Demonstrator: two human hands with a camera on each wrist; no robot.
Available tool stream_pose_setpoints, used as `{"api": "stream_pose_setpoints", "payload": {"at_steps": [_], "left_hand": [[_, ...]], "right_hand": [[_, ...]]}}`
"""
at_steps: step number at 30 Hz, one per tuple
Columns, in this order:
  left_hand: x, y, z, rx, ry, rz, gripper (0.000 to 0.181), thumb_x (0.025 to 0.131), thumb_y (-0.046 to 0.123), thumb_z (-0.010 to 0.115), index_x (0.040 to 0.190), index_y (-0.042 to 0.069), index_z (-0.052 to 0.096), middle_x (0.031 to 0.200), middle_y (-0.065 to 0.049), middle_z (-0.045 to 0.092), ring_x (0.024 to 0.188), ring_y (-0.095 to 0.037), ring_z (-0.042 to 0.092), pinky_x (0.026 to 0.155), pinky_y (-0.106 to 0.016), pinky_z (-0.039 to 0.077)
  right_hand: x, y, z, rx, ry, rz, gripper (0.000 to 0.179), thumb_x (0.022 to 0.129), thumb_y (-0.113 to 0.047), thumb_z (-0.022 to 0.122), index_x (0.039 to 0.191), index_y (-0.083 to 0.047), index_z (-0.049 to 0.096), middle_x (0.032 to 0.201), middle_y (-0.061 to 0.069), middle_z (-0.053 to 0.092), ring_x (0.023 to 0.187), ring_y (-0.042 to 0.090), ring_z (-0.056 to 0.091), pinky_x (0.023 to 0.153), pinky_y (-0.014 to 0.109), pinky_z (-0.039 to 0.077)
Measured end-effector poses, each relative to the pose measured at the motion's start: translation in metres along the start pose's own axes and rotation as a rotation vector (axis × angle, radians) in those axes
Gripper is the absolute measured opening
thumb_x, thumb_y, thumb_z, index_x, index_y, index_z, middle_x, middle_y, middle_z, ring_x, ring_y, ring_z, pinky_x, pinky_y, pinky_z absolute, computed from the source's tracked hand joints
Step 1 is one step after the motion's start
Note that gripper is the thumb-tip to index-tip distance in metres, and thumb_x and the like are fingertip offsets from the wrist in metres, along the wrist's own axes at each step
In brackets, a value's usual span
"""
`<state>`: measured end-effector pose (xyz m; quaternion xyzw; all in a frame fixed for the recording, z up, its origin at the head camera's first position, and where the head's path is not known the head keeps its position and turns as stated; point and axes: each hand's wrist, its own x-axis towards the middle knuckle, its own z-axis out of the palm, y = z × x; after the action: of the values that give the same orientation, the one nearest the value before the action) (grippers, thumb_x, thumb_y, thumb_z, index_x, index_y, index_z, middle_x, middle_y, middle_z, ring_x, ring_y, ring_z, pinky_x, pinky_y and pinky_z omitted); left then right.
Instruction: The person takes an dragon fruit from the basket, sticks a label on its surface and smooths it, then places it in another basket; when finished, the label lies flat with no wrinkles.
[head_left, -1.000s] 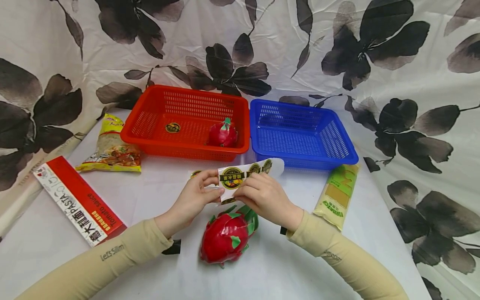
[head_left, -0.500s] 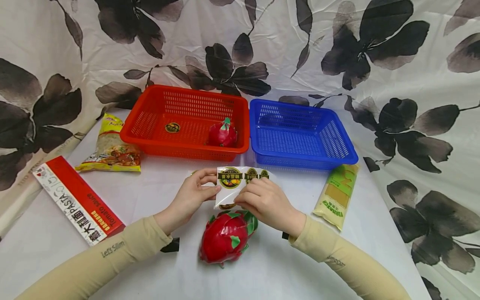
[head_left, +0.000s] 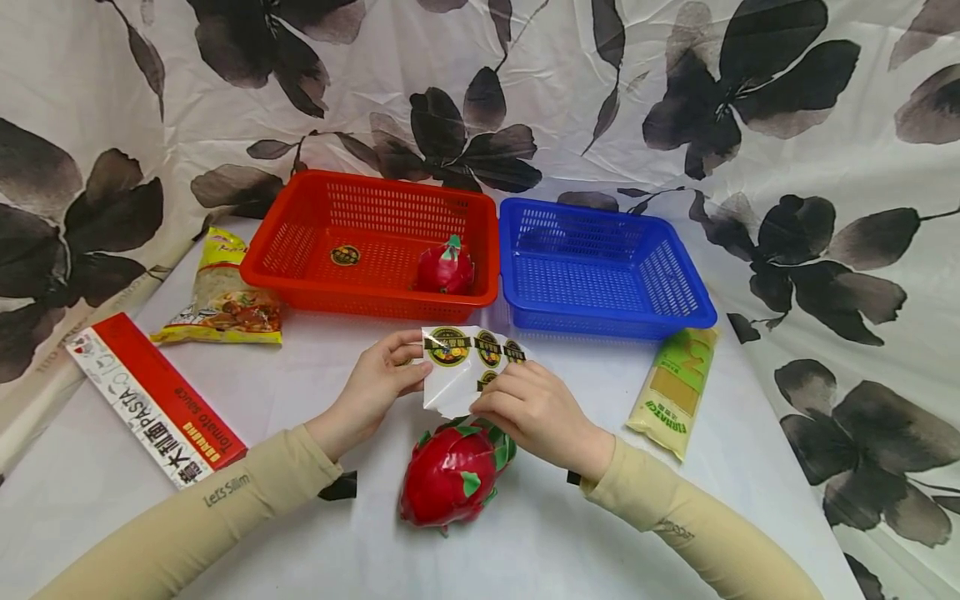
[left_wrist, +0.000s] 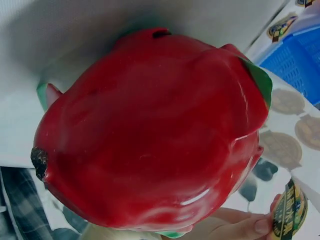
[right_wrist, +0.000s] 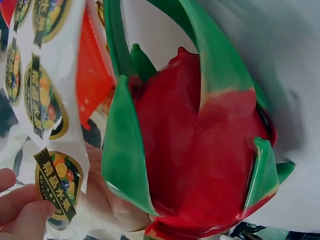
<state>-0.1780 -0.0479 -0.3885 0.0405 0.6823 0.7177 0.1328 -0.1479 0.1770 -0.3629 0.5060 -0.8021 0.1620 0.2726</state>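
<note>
My left hand (head_left: 367,379) grips the left edge of a white sheet of round fruit stickers (head_left: 446,387), raised over the table. At the sheet's lower right, my right hand (head_left: 532,408) has its fingers curled against it. In the right wrist view, thumb and finger pinch a black-and-gold round sticker (right_wrist: 59,182), which overlaps the sheet's edge; whether it is still stuck there I cannot tell. Below both hands lies a large red dragon fruit (head_left: 450,475) with green scales. It fills much of the left wrist view and the right wrist view.
A red basket (head_left: 360,304) holds a second dragon fruit (head_left: 444,271) and has a round sticker on its floor. Beside it stands a blue basket (head_left: 615,321). A noodle bag (head_left: 232,304) and pasta box (head_left: 161,404) lie left, a green-yellow packet (head_left: 671,392) right.
The sheet has shifted slightly left and turned flatter toward the head camera, with the left hand moving along. The right hand has slid a little right and down. The dragon fruit stays put.
</note>
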Motion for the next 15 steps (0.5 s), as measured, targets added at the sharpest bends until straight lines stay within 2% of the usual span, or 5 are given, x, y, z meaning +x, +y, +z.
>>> {"api": "stream_pose_setpoints", "payload": {"at_steps": [5, 15], "left_hand": [[0.003, -0.002, -0.003, -0.014, 0.031, -0.024, 0.047, 0.088, 0.0, 0.057, 0.131, -0.003, 0.039, 0.098, 0.001, 0.059, 0.075, -0.002, 0.06, 0.069, -0.019, 0.051], [0.01, -0.01, -0.013, 0.0, 0.086, -0.072, 0.047, 0.088, -0.001, 0.056, 0.132, -0.003, 0.04, 0.097, 0.002, 0.058, 0.077, -0.003, 0.057, 0.069, -0.017, 0.05]], "right_hand": [[-0.002, 0.0, 0.0, 0.002, 0.003, 0.009, 0.013, 0.076, -0.016, 0.074, 0.088, -0.015, 0.069, 0.083, -0.004, 0.066, 0.078, 0.012, 0.055, 0.063, 0.023, 0.038], [-0.007, 0.0, -0.001, 0.017, 0.015, 0.011, 0.011, 0.078, -0.016, 0.072, 0.089, -0.015, 0.068, 0.085, -0.005, 0.066, 0.079, 0.011, 0.056, 0.065, 0.023, 0.039]]}}
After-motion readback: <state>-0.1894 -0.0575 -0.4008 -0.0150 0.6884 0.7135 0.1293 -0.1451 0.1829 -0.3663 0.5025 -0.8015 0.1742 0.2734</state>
